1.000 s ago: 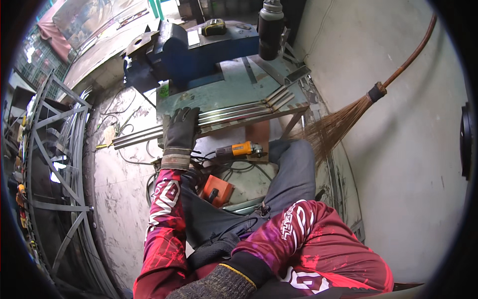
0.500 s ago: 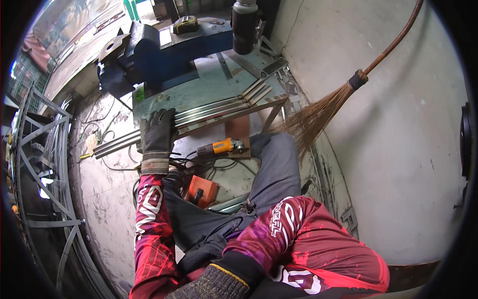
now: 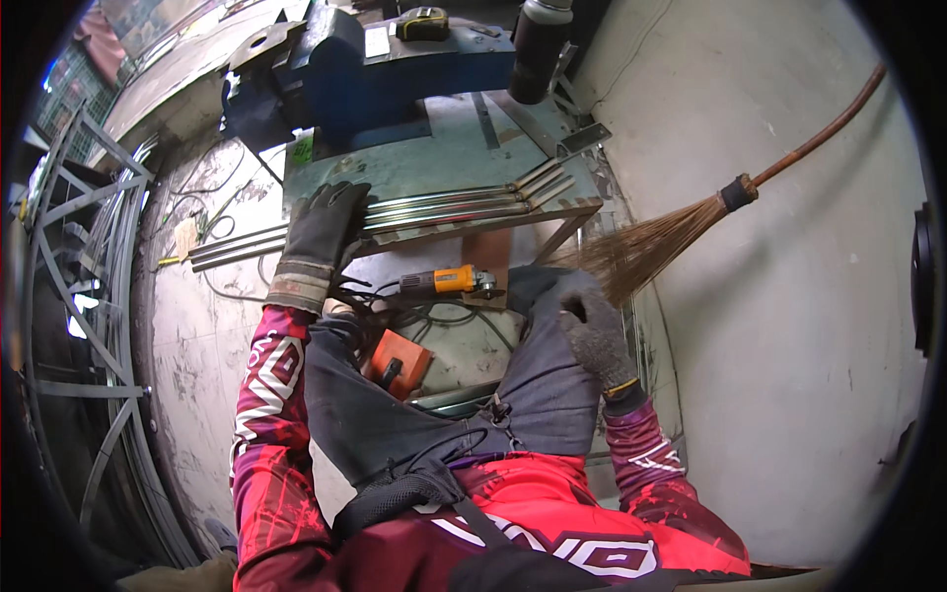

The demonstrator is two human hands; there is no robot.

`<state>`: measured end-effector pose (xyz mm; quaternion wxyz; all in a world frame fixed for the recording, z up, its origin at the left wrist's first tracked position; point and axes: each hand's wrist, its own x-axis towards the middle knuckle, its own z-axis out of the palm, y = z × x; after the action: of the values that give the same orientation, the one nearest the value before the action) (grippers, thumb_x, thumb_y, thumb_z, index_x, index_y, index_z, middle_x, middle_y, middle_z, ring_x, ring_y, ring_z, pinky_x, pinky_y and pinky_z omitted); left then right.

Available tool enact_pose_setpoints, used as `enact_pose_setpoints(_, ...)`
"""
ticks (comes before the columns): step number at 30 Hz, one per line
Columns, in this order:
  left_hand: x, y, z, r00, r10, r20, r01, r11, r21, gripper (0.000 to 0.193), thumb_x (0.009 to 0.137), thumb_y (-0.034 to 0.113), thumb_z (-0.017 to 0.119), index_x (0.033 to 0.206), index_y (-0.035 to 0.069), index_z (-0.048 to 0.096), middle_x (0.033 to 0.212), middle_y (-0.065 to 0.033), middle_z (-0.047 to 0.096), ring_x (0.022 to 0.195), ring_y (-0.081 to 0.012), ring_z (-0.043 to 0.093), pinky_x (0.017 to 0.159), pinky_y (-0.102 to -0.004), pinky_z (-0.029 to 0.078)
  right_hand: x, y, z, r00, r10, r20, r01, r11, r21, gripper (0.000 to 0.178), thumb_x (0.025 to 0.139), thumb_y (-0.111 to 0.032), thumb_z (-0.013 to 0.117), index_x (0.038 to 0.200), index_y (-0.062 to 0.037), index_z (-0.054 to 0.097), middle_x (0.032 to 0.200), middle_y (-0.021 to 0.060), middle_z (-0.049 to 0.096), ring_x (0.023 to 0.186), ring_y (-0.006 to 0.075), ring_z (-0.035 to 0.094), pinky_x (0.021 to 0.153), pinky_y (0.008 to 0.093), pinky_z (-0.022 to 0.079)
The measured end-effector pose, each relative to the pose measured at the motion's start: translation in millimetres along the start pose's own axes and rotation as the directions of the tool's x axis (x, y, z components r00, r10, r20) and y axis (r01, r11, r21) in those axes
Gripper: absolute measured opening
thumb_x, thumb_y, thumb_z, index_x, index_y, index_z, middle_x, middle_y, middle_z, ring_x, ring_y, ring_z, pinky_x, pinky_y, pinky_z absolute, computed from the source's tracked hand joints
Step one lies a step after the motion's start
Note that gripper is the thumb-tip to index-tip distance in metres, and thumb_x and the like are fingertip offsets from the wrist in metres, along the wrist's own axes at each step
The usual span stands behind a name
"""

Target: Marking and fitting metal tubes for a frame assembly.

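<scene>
My left hand (image 3: 327, 229), in a dark work glove, lies across several shiny metal tubes (image 3: 444, 210) along the table's near edge. Its fingers curl over the tubes and the thumb is on the near side. Leftward the tubes stick out past the table; at their right ends shorter angled lengths show, and I cannot tell if these are joined. My right hand (image 3: 598, 335), in a grey knitted glove, is at my right knee with fingers curled and a dark gap by the thumb. An orange and black angle grinder (image 3: 441, 283) lies below the table edge, between my knees.
On the metal table (image 3: 454, 163) stand a blue machine (image 3: 340, 84), a tape measure (image 3: 422, 24) and a dark bottle (image 3: 541, 49). A stick broom (image 3: 681, 232) leans at the right wall. An orange block-shaped thing (image 3: 402, 363) and cables lie below. Metal frames (image 3: 99, 276) stand left.
My right hand has moved from low in front of my body out to my right knee. My left hand stays on the tubes. The view has shifted slightly.
</scene>
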<state>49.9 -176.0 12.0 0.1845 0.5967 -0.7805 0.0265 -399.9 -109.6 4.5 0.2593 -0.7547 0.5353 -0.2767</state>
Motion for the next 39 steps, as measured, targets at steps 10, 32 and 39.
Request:
enact_pose_setpoints(10, -2, -6, 8, 0.998, -0.04, 0.045, 0.043, 0.997, -0.061, 0.06, 0.081, 0.021, 0.08, 0.137, 0.014, 0.059, 0.124, -0.0129, 0.068, 0.121, -0.035, 0.061, 0.104, -0.0515, 0.045, -35, 51, 31, 0.975, 0.025, -0.219, -0.081, 0.965, -0.249, 0.028, 0.082, -0.012, 0.071, 0.108, -0.0057, 0.064, 0.121, 0.02, 0.06, 0.119, 0.0399, 0.057, 0.102, 0.0491, 0.048)
enact_pose_setpoints(32, -128, 86, 77, 0.996, 0.013, 0.085, 0.031, 0.868, -0.495, 0.038, 0.091, 0.023, 0.069, 0.127, 0.011, 0.067, 0.109, -0.0175, 0.072, 0.106, -0.0381, 0.069, 0.092, -0.0476, 0.056, -18, 81, 26, 0.992, -0.084, -0.089, 0.038, 0.9, -0.435, 0.023, 0.079, -0.011, 0.075, 0.094, -0.0019, 0.059, 0.095, 0.015, 0.056, 0.095, 0.0353, 0.056, 0.088, 0.0461, 0.046)
enact_pose_setpoints(39, -129, 93, 84, 0.998, 0.062, -0.006, -0.058, 0.887, -0.458, 0.031, 0.099, 0.019, 0.06, 0.128, 0.014, 0.068, 0.104, -0.0139, 0.073, 0.089, -0.0323, 0.073, 0.079, -0.0424, 0.058, -27, 77, 15, 0.995, 0.04, -0.091, -0.072, 0.919, -0.389, 0.024, 0.086, -0.013, 0.073, 0.104, 0.0007, 0.065, 0.106, 0.0148, 0.06, 0.101, 0.03, 0.061, 0.095, 0.0414, 0.049)
